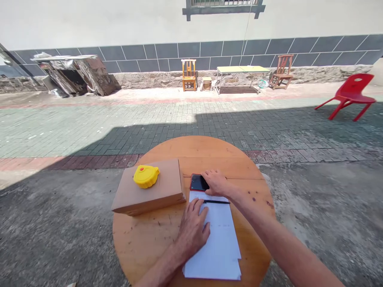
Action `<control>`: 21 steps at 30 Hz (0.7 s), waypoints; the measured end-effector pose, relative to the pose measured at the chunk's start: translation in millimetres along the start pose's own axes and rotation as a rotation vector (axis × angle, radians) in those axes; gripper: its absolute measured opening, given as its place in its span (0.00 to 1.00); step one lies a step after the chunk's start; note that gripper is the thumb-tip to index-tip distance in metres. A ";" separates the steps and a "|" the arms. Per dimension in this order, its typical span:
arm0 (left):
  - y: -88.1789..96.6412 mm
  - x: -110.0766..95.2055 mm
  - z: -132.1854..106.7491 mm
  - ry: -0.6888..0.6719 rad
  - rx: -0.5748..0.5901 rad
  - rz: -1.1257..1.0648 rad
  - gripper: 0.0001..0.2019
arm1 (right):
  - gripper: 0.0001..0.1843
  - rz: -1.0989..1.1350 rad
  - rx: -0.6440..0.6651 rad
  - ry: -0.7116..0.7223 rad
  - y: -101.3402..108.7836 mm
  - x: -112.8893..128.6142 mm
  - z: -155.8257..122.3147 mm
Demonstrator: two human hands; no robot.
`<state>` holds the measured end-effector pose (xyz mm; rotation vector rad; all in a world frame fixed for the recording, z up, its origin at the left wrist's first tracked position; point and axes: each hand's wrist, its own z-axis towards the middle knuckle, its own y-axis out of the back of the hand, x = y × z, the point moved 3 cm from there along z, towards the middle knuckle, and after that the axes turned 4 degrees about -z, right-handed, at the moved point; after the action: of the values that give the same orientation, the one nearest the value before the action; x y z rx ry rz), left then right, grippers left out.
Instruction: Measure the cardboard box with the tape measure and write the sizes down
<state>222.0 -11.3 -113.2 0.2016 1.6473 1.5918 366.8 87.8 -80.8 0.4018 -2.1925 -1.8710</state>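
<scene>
My left hand [194, 226] lies open on the left side of the white sheets of paper [220, 247], fingers apart. Its fingertips are by the left end of a black pen [217, 201] lying across the sheets. Above the pen, my right hand [216, 183] grips the right end of a smartphone [198, 182] with a dark screen and a red edge, its fingers over the upper edge and its thumb near the lower one. The phone lies at the top edge of the sheets, partly hidden by that hand.
The round wooden table [143, 247] bears a cardboard box [163, 187] at left, with a yellow tape measure [146, 176] on top. Beyond the paving stand a red chair [354, 89], a yellow-topped table [242, 69] and two wooden chairs along the wall.
</scene>
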 end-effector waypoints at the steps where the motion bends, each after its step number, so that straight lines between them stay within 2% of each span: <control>1: -0.8 0.5 0.4 -0.017 -0.023 -0.011 0.18 | 0.29 -0.003 0.004 0.015 -0.1 -0.3 0.8; 4: -1.2 1.3 0.6 -0.067 -0.078 -0.055 0.15 | 0.33 -0.009 0.018 0.082 1.3 -1.4 -1.7; 8: -0.3 2.3 -4.7 -0.084 -0.107 -0.081 0.17 | 0.32 -0.017 0.050 0.169 4.6 -3.0 -11.1; 10: 0.2 2.9 -8.1 -0.074 -0.107 -0.066 0.17 | 0.32 -0.023 0.064 0.203 6.0 -2.9 -15.3; 15: 3.3 5.9 -15.1 -0.069 -0.092 -0.044 0.09 | 0.32 -0.044 0.075 0.284 5.5 1.1 -23.9; 19: 8.1 7.7 -26.7 -0.099 -0.078 -0.060 0.09 | 0.35 -0.067 0.043 0.395 3.7 5.1 -40.5; 21: 9.9 7.7 -32.9 -0.087 -0.057 -0.077 0.10 | 0.32 -0.039 0.022 0.440 4.9 5.9 -54.1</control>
<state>192.0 -29.7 -112.0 0.1735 1.5233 1.5489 379.8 36.5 -67.4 0.7818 -1.9192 -1.5893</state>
